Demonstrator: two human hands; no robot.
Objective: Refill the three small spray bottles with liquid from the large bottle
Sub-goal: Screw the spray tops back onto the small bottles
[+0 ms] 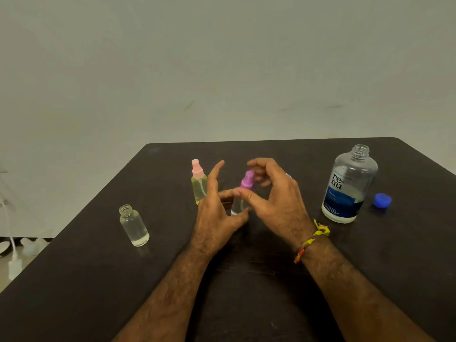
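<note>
Hands [249, 201] around purple-capped spray bottle [243, 193]

A dark table [246, 292] carries everything. On its left stands an uncapped clear small bottle [134, 225]. Near the middle stand a yellow-tinted spray bottle with a pink top [199, 182] and a clear spray bottle with a purple top [243, 193]. To the right stands the open large bottle [349, 186], with a blue cap [382, 200] lying just beside it.

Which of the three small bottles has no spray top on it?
The clear bottle standing alone at the left, its threaded neck bare. The yellowish bottle wears a pink sprayer, and the middle one a purple sprayer.
</note>
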